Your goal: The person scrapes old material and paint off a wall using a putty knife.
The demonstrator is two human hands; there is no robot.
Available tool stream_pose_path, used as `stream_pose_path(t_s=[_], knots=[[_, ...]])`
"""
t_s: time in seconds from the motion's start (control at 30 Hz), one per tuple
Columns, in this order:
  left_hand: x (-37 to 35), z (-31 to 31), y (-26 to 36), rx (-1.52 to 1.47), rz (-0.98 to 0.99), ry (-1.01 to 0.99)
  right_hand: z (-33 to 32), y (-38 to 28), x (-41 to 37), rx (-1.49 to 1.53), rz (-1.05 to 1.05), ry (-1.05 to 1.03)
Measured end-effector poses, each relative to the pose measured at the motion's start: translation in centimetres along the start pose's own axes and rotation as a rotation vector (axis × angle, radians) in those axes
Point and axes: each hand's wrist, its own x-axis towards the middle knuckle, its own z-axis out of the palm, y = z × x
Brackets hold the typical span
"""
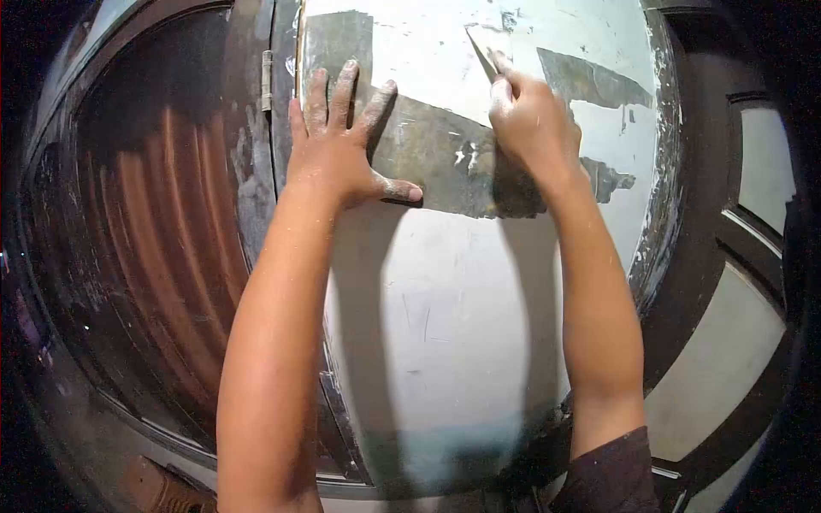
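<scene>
My left hand (335, 154) lies with fingers spread on the upright panel (453, 316), over a bare grey-brown patch (428, 158). White dust coats its fingertips. To the right, my right hand (534, 115) is closed around a thin scraper (481, 53), its index finger stretched along the blade. The blade points up and left, with its tip at the white coating (419, 51). Its handle is hidden inside my fist. Ragged edges separate the white coating from the bare patches, and small white flecks (466, 156) sit between my hands.
A dark wooden frame with a hinge (267, 81) runs along the panel's left side. Beyond it is a dark panel with a reddish-brown curtain-like surface (162, 248). On the right stands a dark door with pale panels (714, 359). A brown object (162, 487) lies low at left.
</scene>
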Motion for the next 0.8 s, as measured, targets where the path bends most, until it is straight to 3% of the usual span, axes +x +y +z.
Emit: stream_pose_path(t_s=[0.3,0.43,0.5,0.63,0.8], knots=[[0.1,-0.1,0.2,0.048,-0.031,-0.023,-0.7,1.7,-1.0,-0.026,0.054,-0.085],[0.3,-0.1,0.1,0.038,0.007,-0.045,-0.1,1.6,2.1,0.0,-0.076,0.032],[0.3,-0.1,0.1,0.044,-0.002,-0.044,-1.0,1.0,0.4,0.009,-0.021,-0.084],[0.2,0.0,0.1,0.053,-0.021,-0.013,0.6,0.8,-2.9,-0.079,0.022,-0.102],[0.1,-0.1,0.2,0.058,-0.014,-0.012,0.1,-0.4,1.9,-0.005,-0.032,-0.017]])
